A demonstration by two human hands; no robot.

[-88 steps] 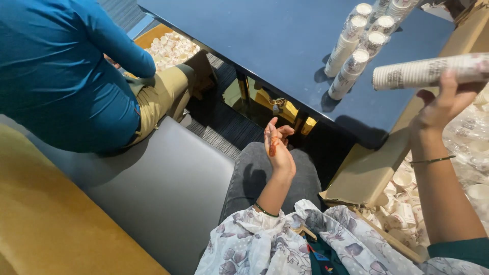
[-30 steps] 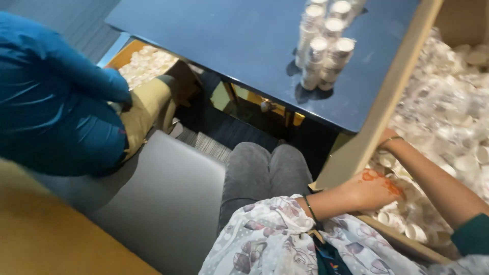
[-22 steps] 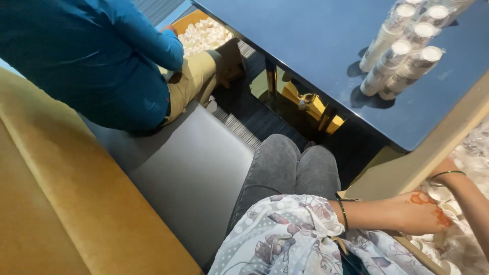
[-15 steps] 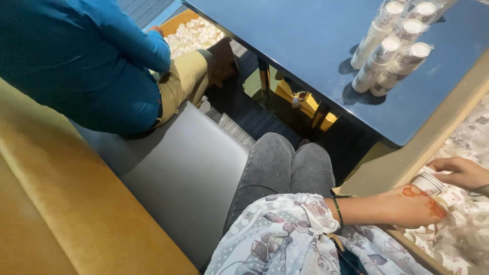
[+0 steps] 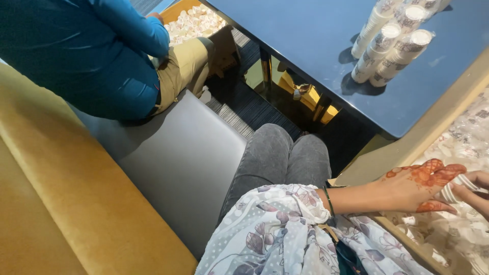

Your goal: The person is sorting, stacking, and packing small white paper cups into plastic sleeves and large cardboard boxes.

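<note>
My left hand (image 5: 417,186), marked with orange-red henna, reaches to the right over a cardboard box (image 5: 402,150) full of loose white paper cups (image 5: 461,137). Its fingers close around a short nest of white paper cups (image 5: 455,190). My right hand (image 5: 476,191) comes in from the right edge and pinches the same cups from the other side. Only the fingers of the right hand show. Both hands sit low over the box, beside my grey-trousered knees (image 5: 285,158).
Several tall stacks of paper cups (image 5: 392,40) lie on the dark blue table (image 5: 305,40). A person in a blue top (image 5: 91,56) sits to the left on the grey bench seat (image 5: 178,163), near another box of cups (image 5: 196,23). A yellow backrest (image 5: 56,203) lies behind.
My right hand has left the long cup stack it held up and come down to the box. Both hands now meet on a short nest of cups. The view has swung left.
</note>
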